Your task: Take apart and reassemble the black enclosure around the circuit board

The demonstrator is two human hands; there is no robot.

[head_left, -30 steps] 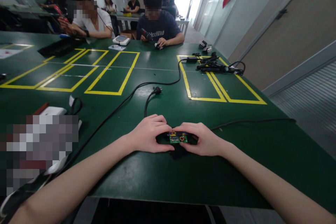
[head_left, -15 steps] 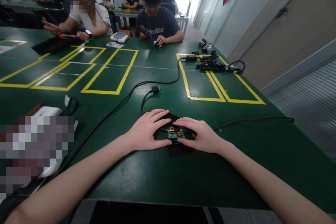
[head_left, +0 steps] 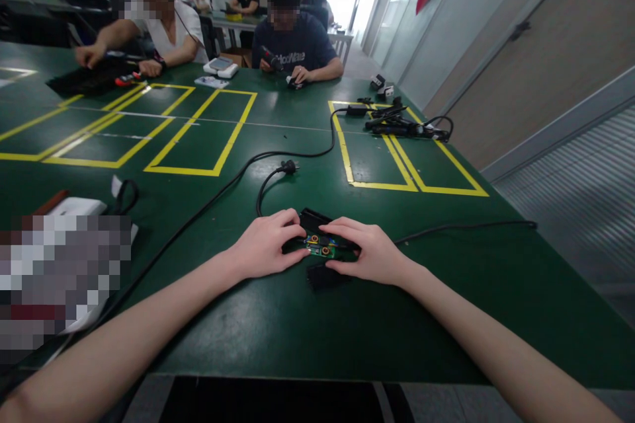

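Note:
A small green circuit board with copper-coloured rings lies low over the table between my two hands. My left hand is closed, its thumb and fingers pinching the board's left end. Round the right end curl the fingers of my right hand, thumb on the near side and forefinger on the far side. A black plastic case piece shows just behind the board, and another black piece lies in front, by my right thumb. Black cords run off on both sides, one ending in a plug.
A long black cable crosses the green table. Black adapters lie by yellow tape outlines at the back right. A blurred pile is at the left. Two people sit opposite, one with a dark tray.
My left fingers have drawn in from spread to a pinch on the board's end. The case pieces behind and in front now show more. A person opposite has reached into the dark tray.

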